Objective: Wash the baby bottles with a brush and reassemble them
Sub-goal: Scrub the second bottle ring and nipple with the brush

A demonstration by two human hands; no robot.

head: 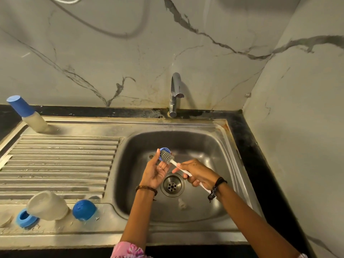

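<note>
Over the steel sink basin [204,146], my left hand [155,173] pinches a blue bottle ring [162,151] between thumb and fingertips. My right hand [198,174] grips the white handle of a bottle brush [167,157], whose grey bristle head lies against the ring. A clear teat [182,203] lies on the basin floor near the drain [172,186]. On the front left ledge lie a translucent bottle body [47,204] on its side, a second blue ring [25,217] and a blue cap [83,209]. An assembled bottle with a blue cap [28,113] stands at the back left.
The tap [175,94] rises behind the basin, with no water visible. The ribbed draining board [59,164] fills the left side. A marble wall stands behind and to the right. A pale round object [4,220] sits at the far left edge.
</note>
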